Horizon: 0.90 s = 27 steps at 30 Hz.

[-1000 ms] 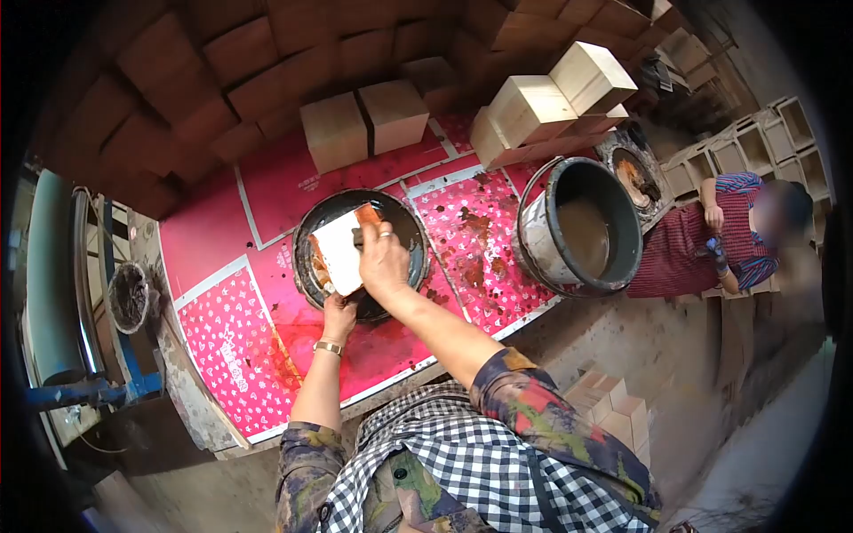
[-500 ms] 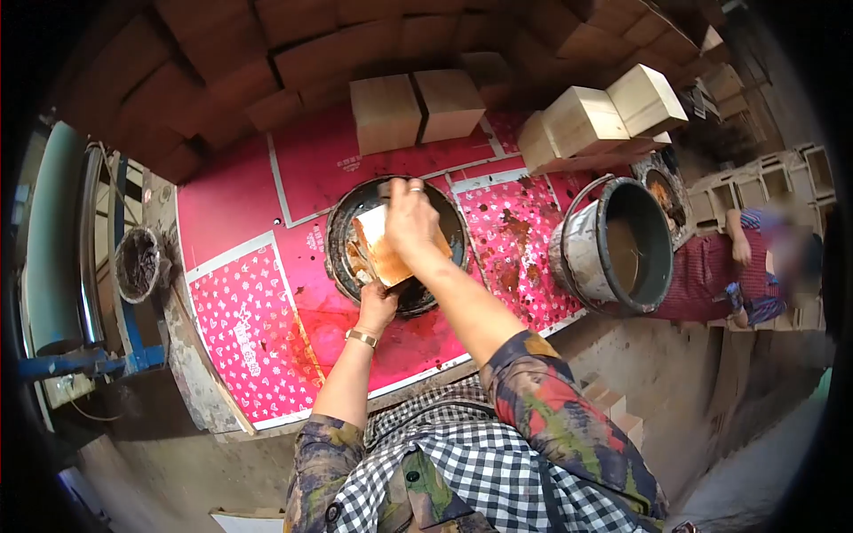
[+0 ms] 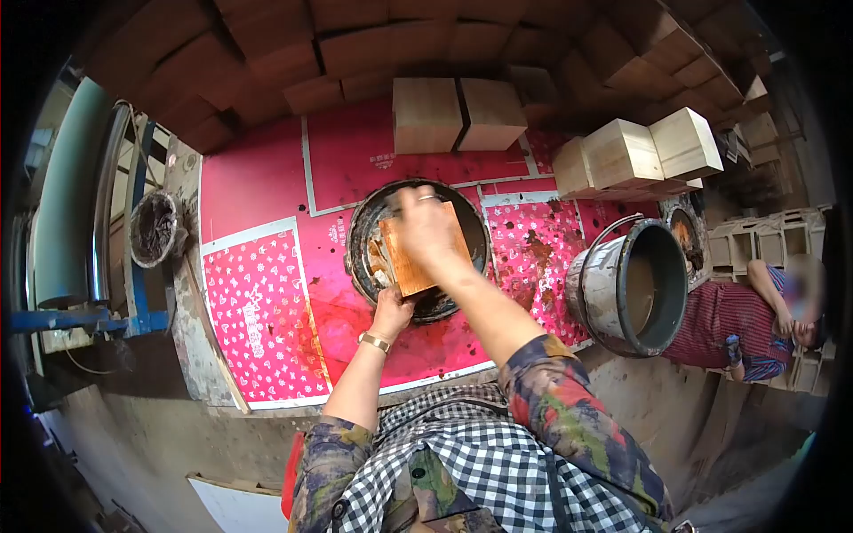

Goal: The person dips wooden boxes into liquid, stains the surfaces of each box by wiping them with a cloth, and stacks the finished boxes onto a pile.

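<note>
A wooden block [image 3: 408, 266], its upper face stained orange-brown, is held tilted over a round dark basin [image 3: 475, 233] on the pink-covered table. My left hand [image 3: 392, 311], with a metal watch at the wrist, grips the block's lower edge. Above the block's face is my right hand [image 3: 428, 233], blurred by motion, its fingers curled near the block's upper end; a ring shows on one finger. What those fingers hold is hidden.
Right of the basin stands a bucket [image 3: 591, 289] of brownish liquid. Pale wooden blocks [image 3: 428, 115] sit at the table's back, before stacked brown boxes [image 3: 382, 49]. A small tub [image 3: 153, 229] is at the left edge. Another person [image 3: 733, 324] is at the right.
The block's upper face has gone from mostly white to orange-brown. My right hand has moved across it while my left hand keeps hold. The view has shifted, placing the table farther right.
</note>
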Tool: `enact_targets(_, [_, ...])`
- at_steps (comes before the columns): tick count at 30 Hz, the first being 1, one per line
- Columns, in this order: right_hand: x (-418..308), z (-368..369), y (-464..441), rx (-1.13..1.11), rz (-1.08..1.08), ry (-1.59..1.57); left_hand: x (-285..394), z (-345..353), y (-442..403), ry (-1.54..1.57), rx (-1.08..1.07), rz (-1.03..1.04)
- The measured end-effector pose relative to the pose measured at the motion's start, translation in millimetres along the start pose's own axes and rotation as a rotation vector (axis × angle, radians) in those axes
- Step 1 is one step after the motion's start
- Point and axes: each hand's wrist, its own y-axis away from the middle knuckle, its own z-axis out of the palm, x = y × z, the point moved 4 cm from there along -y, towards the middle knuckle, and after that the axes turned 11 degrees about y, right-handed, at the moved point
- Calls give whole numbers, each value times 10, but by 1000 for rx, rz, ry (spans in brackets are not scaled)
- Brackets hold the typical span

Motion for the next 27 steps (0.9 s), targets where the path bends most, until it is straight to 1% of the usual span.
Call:
enact_targets(1, [-199,100,52,-19,-111,6,-9,-15,25,-9,-24,-66])
enact_targets(2, [-369,5,211,66,-230,18,-17,-43,39,-16,-50,-129])
enact_targets(3, [-409,10,382,57,-320,1,-29,-51,36,-23,-76,-189])
enact_targets(5, [-301,-142,774,57,-439,-73,-72,-28,22,-31,44,71])
enact_targets(6, [-170,-260,941,62,-497,-110,-109,-45,51,5,18,22])
enact_targets(8, [272,-274,1115,99,-378,-203,-96,-37,22,27,-70,-62])
enact_targets(9, [485,-387,1150,17,-235,-107,87,-15,12,28,-48,12])
enact_targets(10, [695,-407,1176,-14,-90,-37,85,-8,15,7,-88,-60])
enact_targets(11, [834,-446,1183,8,-20,-38,101,-19,12,-17,-132,-133])
enact_targets(14, [1137,-468,1240,119,136,-198,210,-73,7,212,-195,-251])
enact_targets(15, [1200,-480,1243,157,173,-257,287,-130,0,346,-235,-284])
enact_targets(16, [1255,-479,1277,193,215,-318,344,-201,-28,462,-172,-360])
enact_targets(17, [1300,-434,1349,180,234,-363,448,-263,-49,576,-109,-443])
enact_targets(18, [1343,-379,1429,165,250,-409,437,-294,-141,927,-133,-302])
enact_targets(20, [1356,-318,1516,155,271,-479,295,-304,-380,1017,25,-454])
enact_targets(21, [1347,-279,1564,146,261,-506,341,-297,-490,1059,106,-529])
enact_targets(22, [1342,-230,1605,139,251,-531,402,-246,-572,955,88,-589])
enact_targets(24, [1324,-262,1631,135,218,-574,589,-168,-606,851,58,-530])
enact_targets(25, [1358,-268,1652,135,247,-586,684,-137,-597,799,48,-500])
enact_targets(27, [1457,-248,1655,138,302,-614,1040,-131,-445,563,88,-391])
